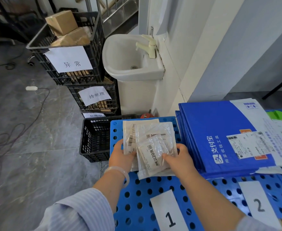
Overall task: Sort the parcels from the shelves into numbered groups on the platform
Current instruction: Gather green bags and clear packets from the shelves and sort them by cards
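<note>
A small stack of white plastic mailer parcels lies on the blue perforated platform, behind the paper label "1". My left hand grips the stack's left edge. My right hand presses on the top small parcel marked "20", fingers around its right edge. A pile of large blue envelopes with a shipping label lies to the right, behind the paper label "2".
Black plastic crates with paper signs are stacked at the left; the top one holds cardboard boxes. A lower black crate stands against the platform's left side. A white sink is behind. Cables trail on the grey floor.
</note>
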{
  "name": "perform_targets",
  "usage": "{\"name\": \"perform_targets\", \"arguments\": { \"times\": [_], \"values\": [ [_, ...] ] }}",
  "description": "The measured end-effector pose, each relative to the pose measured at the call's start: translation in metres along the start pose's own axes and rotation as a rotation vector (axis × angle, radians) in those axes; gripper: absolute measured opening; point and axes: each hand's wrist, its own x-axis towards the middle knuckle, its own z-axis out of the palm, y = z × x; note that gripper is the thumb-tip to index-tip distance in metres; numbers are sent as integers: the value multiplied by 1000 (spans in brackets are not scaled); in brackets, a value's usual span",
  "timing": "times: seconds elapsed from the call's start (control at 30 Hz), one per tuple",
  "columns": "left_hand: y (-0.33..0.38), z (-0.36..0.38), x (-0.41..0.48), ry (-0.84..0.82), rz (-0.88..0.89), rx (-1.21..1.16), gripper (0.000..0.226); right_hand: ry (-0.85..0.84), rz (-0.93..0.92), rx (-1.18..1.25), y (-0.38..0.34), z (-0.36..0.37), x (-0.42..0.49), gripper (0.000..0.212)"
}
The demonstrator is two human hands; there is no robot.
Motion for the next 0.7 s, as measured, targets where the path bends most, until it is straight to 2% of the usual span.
{"name": "perform_targets", "arguments": {
  "times": [0.2,0.4,0.57,0.7],
  "values": [
    [-13,-35,4,75,11,-1,53,78,-22,34,-6,-1,0,36],
    [-24,-63,12,78,9,80,55,130,3,-65,-9,1,8,35],
    [-33,-55,13,21,-6,131,65,76,33,-310,-13,7,12,77],
    [-27,-46,11,20,-9,117,73,79,-58,-661,-8,15,-1,77]
  ]
}}
